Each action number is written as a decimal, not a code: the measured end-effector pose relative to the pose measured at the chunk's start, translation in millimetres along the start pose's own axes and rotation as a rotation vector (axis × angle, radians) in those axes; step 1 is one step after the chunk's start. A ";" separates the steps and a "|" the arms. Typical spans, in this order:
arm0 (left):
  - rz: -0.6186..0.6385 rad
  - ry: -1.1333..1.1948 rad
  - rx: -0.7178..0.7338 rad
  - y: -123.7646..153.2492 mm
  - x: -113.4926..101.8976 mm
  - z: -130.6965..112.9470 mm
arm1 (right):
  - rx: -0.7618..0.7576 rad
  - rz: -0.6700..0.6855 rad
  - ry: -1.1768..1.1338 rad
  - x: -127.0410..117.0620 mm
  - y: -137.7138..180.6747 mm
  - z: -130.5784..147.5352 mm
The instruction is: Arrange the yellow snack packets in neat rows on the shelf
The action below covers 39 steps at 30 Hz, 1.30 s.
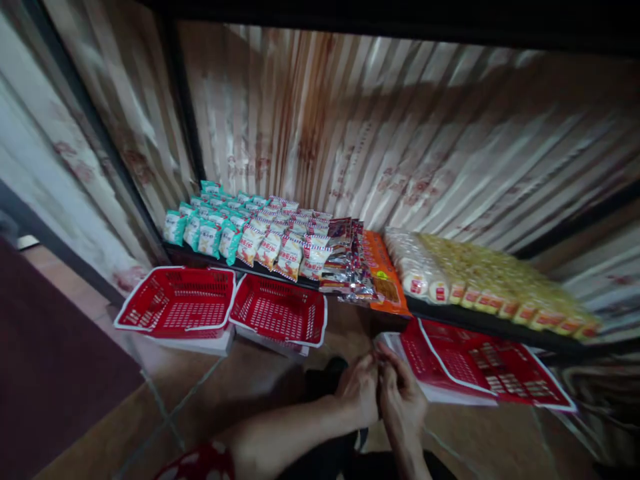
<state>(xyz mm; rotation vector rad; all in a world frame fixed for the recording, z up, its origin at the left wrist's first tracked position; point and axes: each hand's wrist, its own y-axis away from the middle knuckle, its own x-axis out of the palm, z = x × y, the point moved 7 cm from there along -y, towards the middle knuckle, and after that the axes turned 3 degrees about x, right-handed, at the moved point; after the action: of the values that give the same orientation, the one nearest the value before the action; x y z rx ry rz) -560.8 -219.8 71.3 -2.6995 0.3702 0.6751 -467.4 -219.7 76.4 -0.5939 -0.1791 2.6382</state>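
Note:
Low in the head view, my left hand and my right hand meet in front of my legs. Both are closed, with the fingertips drawn together. Whatever may be between them is too dark and small to make out. Closest to my right hand is a red basket with a white rim. Beyond the hands, an orange packet lies on the shelf beside several shiny dark packets.
Teal packets and striped white packets fill the shelf's left part. Clear-wrapped packs and yellowish packs line its right. Two more red baskets sit at left. A pleated curtain hangs behind.

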 end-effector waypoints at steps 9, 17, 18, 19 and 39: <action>0.061 0.023 -0.050 64.5 -49.1 2.6 | 0.060 0.056 -0.064 23.6 45.7 28.4; -0.142 -0.111 -0.082 87.7 -127.7 36.3 | -0.024 0.211 -0.193 102.8 59.9 67.8; -0.164 -0.144 -0.112 90.7 -139.3 45.6 | -0.041 0.240 -0.215 117.1 61.3 74.6; -0.189 -0.177 -0.150 94.1 -151.7 55.0 | -0.064 0.264 -0.235 131.7 63.0 82.4; -0.425 -0.384 -0.377 117.7 -296.6 127.8 | -0.437 0.313 0.054 280.5 27.1 121.5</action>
<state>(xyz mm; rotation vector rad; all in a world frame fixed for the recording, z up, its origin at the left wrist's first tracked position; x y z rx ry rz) -904.3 -229.1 81.3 -2.7506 -0.4562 1.1877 -759.6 -125.9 73.5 -0.8958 -0.7118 2.8938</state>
